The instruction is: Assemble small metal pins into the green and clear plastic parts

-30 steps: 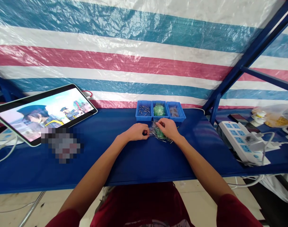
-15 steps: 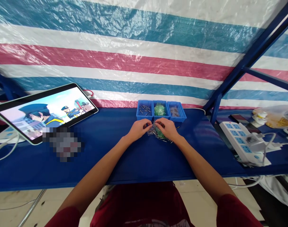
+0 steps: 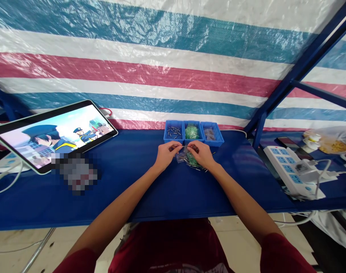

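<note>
My left hand (image 3: 165,154) and my right hand (image 3: 203,154) meet over the table, fingertips pinched and almost touching. A thin, pin-like metal piece (image 3: 184,146) spans the small gap between them, an end in each pinch. Beneath and beside my right hand lies a loose pile of slender metal pins (image 3: 193,165), with green pieces among them. Small clear plastic pieces (image 3: 180,157) lie just below my left fingertips. Right behind the hands stand three joined blue bins: the left bin (image 3: 165,137) holds metal pins, the middle holds green pieces (image 3: 192,132), and the right holds clear brownish pieces (image 3: 209,134).
A tablet (image 3: 59,132) showing a cartoon leans at the left of the blue table (image 3: 133,182), with a blurred-out item (image 3: 78,173) before it. On the right are a power strip (image 3: 289,168) with plugs and a plastic bag (image 3: 339,142). Striped sheeting (image 3: 161,76) hangs behind.
Both hands have shifted slightly upward, away from the pile. The thin metal piece now shows between the fingertips, which were lower and over the clear plastic before.
</note>
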`<state>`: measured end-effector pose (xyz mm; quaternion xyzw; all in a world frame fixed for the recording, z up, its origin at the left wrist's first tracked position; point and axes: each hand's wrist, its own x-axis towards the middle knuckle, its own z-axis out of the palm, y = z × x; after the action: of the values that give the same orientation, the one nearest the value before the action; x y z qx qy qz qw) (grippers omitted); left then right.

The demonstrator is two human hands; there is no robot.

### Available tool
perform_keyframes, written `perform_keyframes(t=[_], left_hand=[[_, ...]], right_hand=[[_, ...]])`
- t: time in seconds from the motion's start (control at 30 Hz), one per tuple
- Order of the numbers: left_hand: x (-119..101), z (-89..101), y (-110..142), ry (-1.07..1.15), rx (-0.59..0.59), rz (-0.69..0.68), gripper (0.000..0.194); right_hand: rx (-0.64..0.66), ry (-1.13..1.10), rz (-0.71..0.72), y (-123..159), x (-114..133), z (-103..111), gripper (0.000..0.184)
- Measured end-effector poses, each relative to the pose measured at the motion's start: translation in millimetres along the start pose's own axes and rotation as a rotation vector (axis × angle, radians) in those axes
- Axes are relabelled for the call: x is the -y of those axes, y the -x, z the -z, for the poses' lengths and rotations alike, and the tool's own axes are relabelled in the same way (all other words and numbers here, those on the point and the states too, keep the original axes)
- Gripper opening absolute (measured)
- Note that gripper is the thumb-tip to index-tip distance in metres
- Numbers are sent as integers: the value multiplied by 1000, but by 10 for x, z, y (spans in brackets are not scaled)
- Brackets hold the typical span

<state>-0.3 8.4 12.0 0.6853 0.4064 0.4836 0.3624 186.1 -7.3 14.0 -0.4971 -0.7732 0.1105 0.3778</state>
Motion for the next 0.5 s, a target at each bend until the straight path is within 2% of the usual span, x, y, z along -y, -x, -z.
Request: perform_keyframes(t=[0.17,0.33,0.5], left_hand=[[-10,-11,7,59,-13,27,27],[-1,-4,11,20,-31,11,29],[29,10,9,-44,3,-22,22]], right_hand=[[-2,-13,4,6,11,5,18],[-8,14,-13,-4,51,34,26],[2,24,-6,-8,53,28,31]])
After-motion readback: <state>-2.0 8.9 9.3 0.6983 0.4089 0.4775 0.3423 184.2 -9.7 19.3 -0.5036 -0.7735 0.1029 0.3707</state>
